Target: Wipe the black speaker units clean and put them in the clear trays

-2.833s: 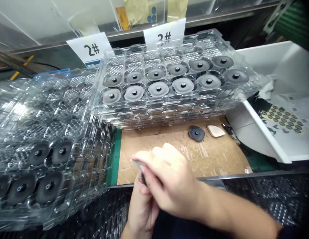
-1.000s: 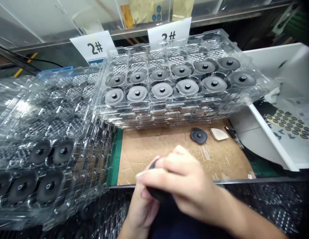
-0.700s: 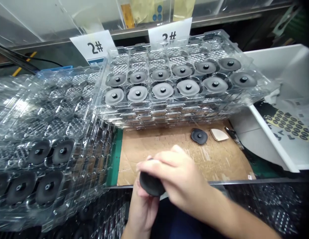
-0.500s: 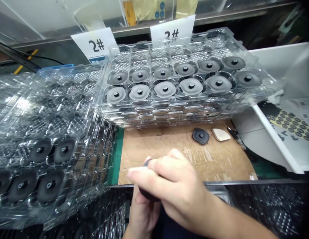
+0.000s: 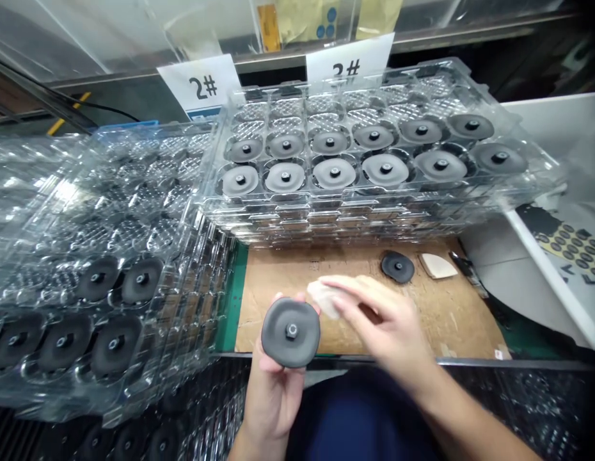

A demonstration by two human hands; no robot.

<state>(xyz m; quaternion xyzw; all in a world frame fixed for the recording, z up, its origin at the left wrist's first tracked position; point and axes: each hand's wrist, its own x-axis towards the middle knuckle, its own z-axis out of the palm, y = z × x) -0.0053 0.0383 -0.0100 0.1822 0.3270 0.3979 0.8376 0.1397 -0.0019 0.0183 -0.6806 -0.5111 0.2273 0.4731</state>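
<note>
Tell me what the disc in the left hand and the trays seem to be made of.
Disc: probably rubber, matte dark grey with no glare, with a shiny, likely metal, centre stud. Trays: thin clear plastic, glossy, see-through, moulded into pockets.

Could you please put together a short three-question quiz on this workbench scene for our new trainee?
1. True or false: the left hand holds a grey disc face up, with its centre stud showing.
2. What does the right hand hold? A. a pale, wedge-shaped piece; B. a screwdriver; C. a roll of tape.
3. How many discs fill the two near rows of the top clear tray under the 3# sign?

Key
1. True.
2. A: the pale piece is pinched at the fingertips, just right of the disc. A similar piece lies on the cardboard beside a loose dark disc.
3. Twelve, six per row.
</note>
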